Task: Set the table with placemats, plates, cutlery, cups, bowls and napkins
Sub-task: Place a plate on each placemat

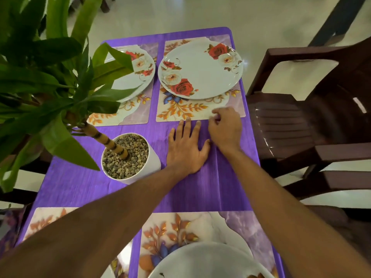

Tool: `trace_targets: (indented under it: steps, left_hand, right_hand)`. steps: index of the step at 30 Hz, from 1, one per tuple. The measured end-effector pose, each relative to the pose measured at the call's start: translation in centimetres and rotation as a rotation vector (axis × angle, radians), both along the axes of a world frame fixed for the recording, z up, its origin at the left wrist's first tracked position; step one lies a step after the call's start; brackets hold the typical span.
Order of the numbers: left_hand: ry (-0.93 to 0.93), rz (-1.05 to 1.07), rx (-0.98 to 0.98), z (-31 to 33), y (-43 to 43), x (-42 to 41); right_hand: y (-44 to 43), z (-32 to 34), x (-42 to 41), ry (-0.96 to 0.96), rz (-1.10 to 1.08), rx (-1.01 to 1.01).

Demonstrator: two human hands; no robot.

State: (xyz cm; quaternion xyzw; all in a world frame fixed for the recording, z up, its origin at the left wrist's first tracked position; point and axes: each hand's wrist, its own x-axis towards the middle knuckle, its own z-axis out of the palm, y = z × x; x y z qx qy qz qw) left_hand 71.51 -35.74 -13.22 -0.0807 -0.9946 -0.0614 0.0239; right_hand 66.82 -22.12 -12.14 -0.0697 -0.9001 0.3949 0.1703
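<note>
On the purple tablecloth (pixel 200 187) lie several floral placemats. The far right placemat (pixel 180 111) carries a white rose-patterned plate (pixel 200 71). A matching plate (pixel 138 77), half hidden by leaves, sits on the far left placemat (pixel 128 117). Close to me, the near right placemat (pixel 170 227) holds a plate (pixel 210 261) that is cut off by the bottom edge. A near left placemat (pixel 44 217) shows under my left forearm. My left hand (pixel 184 149) presses flat on the cloth with straight fingers. My right hand (pixel 226 129) has its fingers curled at the near edge of the far right placemat and seems to pinch it.
A white pot (pixel 148 157) filled with pebbles stands left of my left hand, and its leafy plant (pixel 50 77) overhangs the table's left side. Dark brown plastic chairs (pixel 301 121) stand close against the right edge of the table.
</note>
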Motion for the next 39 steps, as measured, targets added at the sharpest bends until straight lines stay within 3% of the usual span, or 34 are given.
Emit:
trace_targets:
  steps: [3,9,17,22,32,35,39]
  left_hand:
    - [-0.008,-0.008,-0.021,0.2,-0.1,0.1]
    - [-0.092,-0.026,0.014,0.4,-0.3,0.5]
    - [-0.208,-0.257,0.195,4.2,-3.5,10.9]
    - [-0.190,-0.133,0.344,7.8,-8.8,18.9]
    - [-0.026,0.232,0.524,11.5,-31.2,32.5]
    - [-0.006,0.391,0.406,10.4,-41.6,37.0]
    - [-0.123,0.572,0.326,6.5,-55.9,43.1]
  right_hand:
    - [1.2,-0.6,4.0,-0.043,0.123,0.282]
    - [2.9,0.0,10.4,-0.217,0.249,0.421]
    - [1.3,1.3,18.1,-0.352,0.275,0.370]
    - [-2.8,4.1,22.8,-0.276,0.294,0.193]
    - [-23.4,6.9,32.2,-0.132,0.598,0.031]
    - [-32.6,6.7,34.6,-0.160,0.758,0.050]
    - [-45.2,5.3,37.5,-0.135,0.901,0.104]
